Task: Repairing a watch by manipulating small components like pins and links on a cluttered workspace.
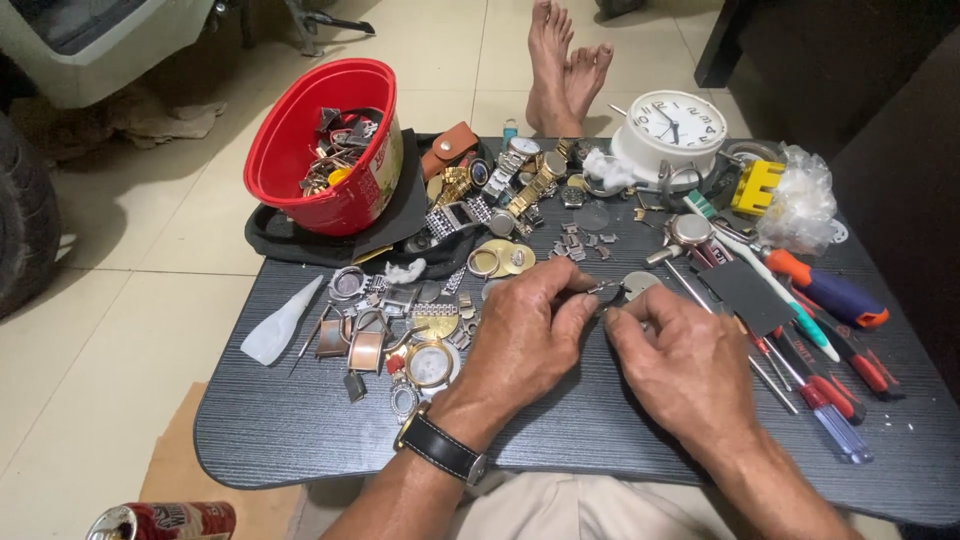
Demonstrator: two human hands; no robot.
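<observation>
Dark woodgrain tabletop [300, 430] over pale floor tiles, cluttered with watch parts. Left hand [520, 335], black-strapped wristwatch [440, 447] on its wrist, and right hand [680, 365] meet near the middle, fingertips pinched together on a small metal watch piece [605, 292] held just above the surface (too small to tell exactly what it is); both hands closed narrow around it. Just left of the left hand lie loose watch cases [430, 362], bezels and band links in gold and copper tones, with a clear plastic nozzle tip [280, 325] further left. Right of the right hand sits a row of screwdrivers [830, 400] with red and clear handles, plus an orange-and-blue handled one [830, 292]. Farther back: several wristwatches [520, 170] in silver and gold, a brown leather pouch [450, 148], a red plastic bucket [300, 150] holding more parts on black cloth, a white round alarm clock [680, 125], a yellow plastic piece [757, 187] and a crumpled clear bag [805, 205]. Bare feet [562, 65] rest on the floor beyond the tabletop. Red drink can [165, 522] at lower left.
</observation>
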